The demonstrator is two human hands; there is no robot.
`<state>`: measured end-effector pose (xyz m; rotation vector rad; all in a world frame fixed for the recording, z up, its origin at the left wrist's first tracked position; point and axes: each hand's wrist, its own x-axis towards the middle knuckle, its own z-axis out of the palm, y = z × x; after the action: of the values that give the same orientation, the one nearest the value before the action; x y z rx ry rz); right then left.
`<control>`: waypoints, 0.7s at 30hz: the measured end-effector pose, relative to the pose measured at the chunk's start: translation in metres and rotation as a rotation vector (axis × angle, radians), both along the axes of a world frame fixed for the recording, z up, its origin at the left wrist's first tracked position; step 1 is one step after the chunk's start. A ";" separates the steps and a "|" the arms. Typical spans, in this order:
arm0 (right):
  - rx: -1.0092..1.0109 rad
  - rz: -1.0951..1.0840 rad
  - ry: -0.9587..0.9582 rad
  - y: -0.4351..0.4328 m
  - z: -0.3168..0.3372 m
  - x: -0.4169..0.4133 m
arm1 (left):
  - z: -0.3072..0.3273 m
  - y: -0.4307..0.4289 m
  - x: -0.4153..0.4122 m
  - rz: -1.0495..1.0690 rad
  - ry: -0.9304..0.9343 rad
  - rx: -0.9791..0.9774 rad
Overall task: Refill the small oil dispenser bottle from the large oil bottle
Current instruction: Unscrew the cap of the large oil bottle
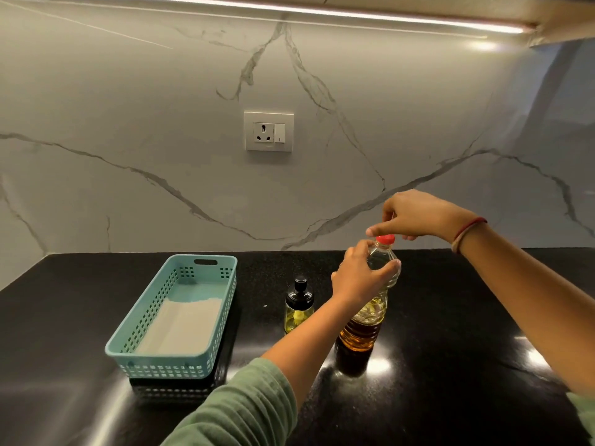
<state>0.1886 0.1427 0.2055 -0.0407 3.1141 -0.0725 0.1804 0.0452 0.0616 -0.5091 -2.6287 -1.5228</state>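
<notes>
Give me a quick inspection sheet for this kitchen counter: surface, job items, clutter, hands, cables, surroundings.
Surface: black counter, glossy, light glare; one tiny pale speck near the small bottle.
Job's things: large oil bottle upright, red cap on, oil in the lower part. Small dispenser bottle upright to its left, apart from it, black top on, a little oil inside.
Clutter: teal basket at left, pale sheet lying in it.
Grippers: left hand wrapped around the large bottle's shoulder; right hand with fingertips at the cap.
Cables: nothing seen.
Surroundings: marble-look backsplash, wall socket with nothing plugged in, light strip overhead.
</notes>
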 end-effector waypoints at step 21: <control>0.096 0.175 -0.167 -0.008 -0.002 -0.002 | 0.004 -0.001 0.002 0.029 -0.032 -0.004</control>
<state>0.1864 0.1345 0.2040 -0.2886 2.9279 0.0735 0.1825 0.0439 0.0652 -0.4484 -2.6514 -1.5303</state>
